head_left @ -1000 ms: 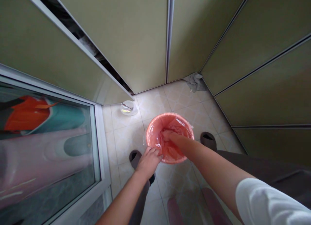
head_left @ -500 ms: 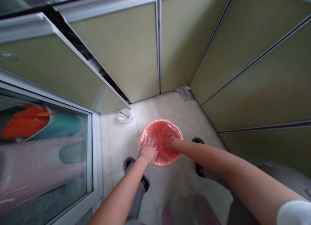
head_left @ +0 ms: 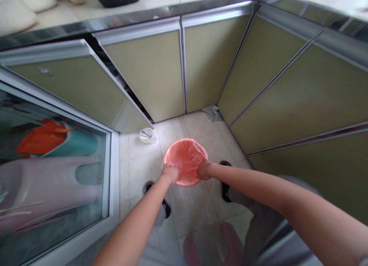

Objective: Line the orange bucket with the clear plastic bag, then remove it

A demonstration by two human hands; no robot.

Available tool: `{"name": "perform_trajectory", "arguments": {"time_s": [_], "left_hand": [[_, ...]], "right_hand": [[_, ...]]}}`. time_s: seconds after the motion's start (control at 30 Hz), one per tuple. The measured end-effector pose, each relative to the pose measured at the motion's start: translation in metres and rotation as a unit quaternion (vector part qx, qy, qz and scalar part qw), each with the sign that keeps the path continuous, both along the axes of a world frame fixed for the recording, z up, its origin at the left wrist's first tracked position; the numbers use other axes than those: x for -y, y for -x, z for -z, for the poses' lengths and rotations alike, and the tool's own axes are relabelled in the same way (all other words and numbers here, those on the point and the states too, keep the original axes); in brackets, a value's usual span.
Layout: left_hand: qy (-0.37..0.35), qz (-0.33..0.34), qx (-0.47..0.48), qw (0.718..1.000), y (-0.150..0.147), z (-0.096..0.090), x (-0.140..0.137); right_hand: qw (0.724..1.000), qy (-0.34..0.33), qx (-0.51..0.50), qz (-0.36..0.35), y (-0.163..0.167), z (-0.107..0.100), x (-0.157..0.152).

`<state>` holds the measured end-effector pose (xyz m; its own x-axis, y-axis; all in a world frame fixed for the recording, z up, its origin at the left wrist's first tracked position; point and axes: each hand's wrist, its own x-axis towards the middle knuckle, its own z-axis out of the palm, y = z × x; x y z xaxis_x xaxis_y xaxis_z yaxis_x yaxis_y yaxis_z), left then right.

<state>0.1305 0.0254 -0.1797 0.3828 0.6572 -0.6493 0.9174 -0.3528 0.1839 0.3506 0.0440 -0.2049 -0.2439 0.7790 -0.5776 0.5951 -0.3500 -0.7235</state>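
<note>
A salmon-coloured plastic trash can (head_left: 179, 153), with clear plastic film lining it, is between my feet. My left hand (head_left: 171, 173) is closed over the near left rim. On the right side, my right hand (head_left: 204, 169) grips the rim, with its fingers turned inward and partly hidden. Crinkled film shows on the inner wall between the two hands. I see no other object inside the can.
A small clear container (head_left: 147, 135) sits by the ajar cabinet door (head_left: 86, 82). A grey cloth (head_left: 212, 112) lies in the cabinet corner. A glass-paned door (head_left: 113, 174) stands at left. Black footwear (head_left: 225, 191) flanks the can, and the counter edge (head_left: 161, 13) runs above.
My right hand has moved from inside the can to its right rim. My left hand has gone from spread fingers to a closed grip. The view has tilted up, showing the countertop.
</note>
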Motion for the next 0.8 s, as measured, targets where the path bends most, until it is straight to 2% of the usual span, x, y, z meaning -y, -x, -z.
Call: {"name": "perform_trajectory", "arguments": {"time_s": [0.07, 0.13, 0.2, 0.3, 0.4, 0.47, 0.57, 0.63, 0.7, 0.73, 0.8], "left_hand": [[0.015, -0.003, 0.008, 1.000, -0.003, -0.019, 0.013], [0.016, -0.010, 0.026, 0.999, -0.004, -0.039, 0.032], [0.010, -0.038, 0.062, 0.997, -0.002, -0.057, 0.057], [0.010, -0.109, 0.138, 0.984, 0.007, -0.079, 0.097], [0.018, -0.202, 0.228, 0.952, 0.016, -0.104, 0.123], [-0.018, -0.282, 0.317, 0.906, 0.016, -0.132, 0.129], [-0.136, -0.369, 0.472, 0.789, 0.007, -0.197, 0.127], [-0.214, -0.374, 0.553, 0.713, -0.002, -0.245, 0.123], [-0.278, -0.346, 0.618, 0.649, -0.006, -0.281, 0.116], [-0.303, -0.331, 0.640, 0.624, -0.006, -0.290, 0.109], [-0.332, -0.325, 0.655, 0.596, 0.001, -0.289, 0.086]], "right_hand": [[0.997, -0.009, 0.029, -0.076, -0.019, -0.025, 0.015], [0.983, -0.026, 0.065, -0.168, -0.040, -0.052, 0.033], [0.969, -0.041, 0.088, -0.228, -0.060, -0.082, 0.053], [0.955, -0.058, 0.095, -0.275, -0.085, -0.123, 0.079], [0.958, -0.094, 0.060, -0.264, -0.101, -0.161, 0.093], [0.967, -0.145, 0.005, -0.207, -0.103, -0.187, 0.095], [0.956, -0.255, -0.099, -0.105, -0.088, -0.232, 0.093], [0.928, -0.327, -0.166, -0.063, -0.071, -0.263, 0.094], [0.896, -0.380, -0.227, -0.041, -0.053, -0.286, 0.092], [0.884, -0.397, -0.246, -0.028, -0.045, -0.292, 0.087], [0.875, -0.414, -0.252, 0.010, -0.035, -0.289, 0.066]]}}
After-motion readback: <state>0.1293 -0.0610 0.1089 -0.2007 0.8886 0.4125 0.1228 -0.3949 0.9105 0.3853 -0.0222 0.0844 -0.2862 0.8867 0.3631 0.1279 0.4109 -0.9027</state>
